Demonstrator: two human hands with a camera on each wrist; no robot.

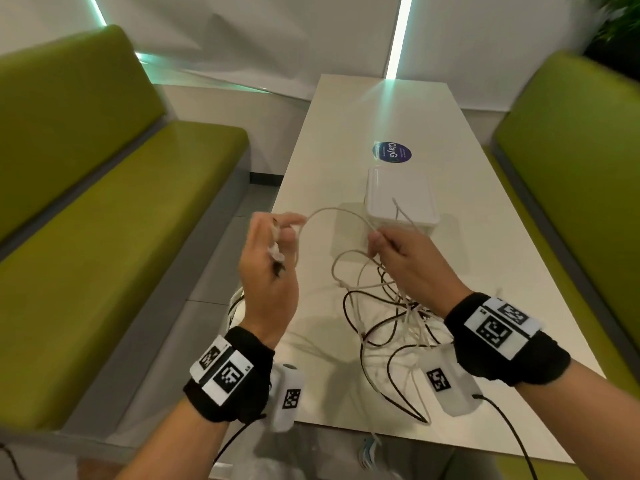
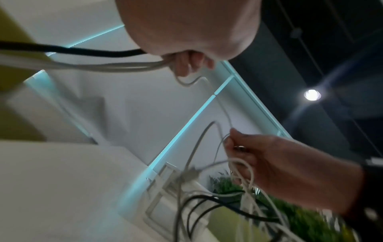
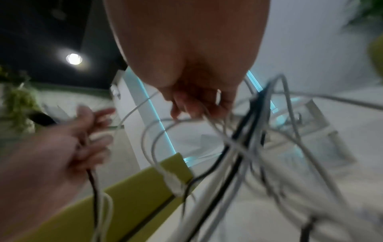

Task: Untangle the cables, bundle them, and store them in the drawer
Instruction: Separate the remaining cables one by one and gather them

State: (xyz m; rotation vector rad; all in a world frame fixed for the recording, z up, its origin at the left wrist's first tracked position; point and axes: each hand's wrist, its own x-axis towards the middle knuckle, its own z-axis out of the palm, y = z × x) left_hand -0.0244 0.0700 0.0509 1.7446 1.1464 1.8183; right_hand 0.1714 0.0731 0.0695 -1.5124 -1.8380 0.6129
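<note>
A tangle of white and black cables (image 1: 388,306) hangs over the near half of the white table (image 1: 346,140). My left hand (image 1: 273,258) is raised at the table's left edge and grips several cable ends, white and black, in its curled fingers. A white cable (image 1: 332,211) arcs from it across to my right hand (image 1: 398,251), which pinches a bunch of strands and lifts the tangle. In the left wrist view the cables (image 2: 103,65) run out of my fist. In the right wrist view blurred cables (image 3: 238,147) hang below my fingers. A white drawer box (image 1: 398,202) stands just behind my right hand.
Green padded benches (image 1: 121,188) flank the table on both sides. A round dark sticker (image 1: 392,153) lies on the table beyond the box. A green plant (image 1: 620,26) stands at the far right. Black wrist-camera leads trail off the table's near edge.
</note>
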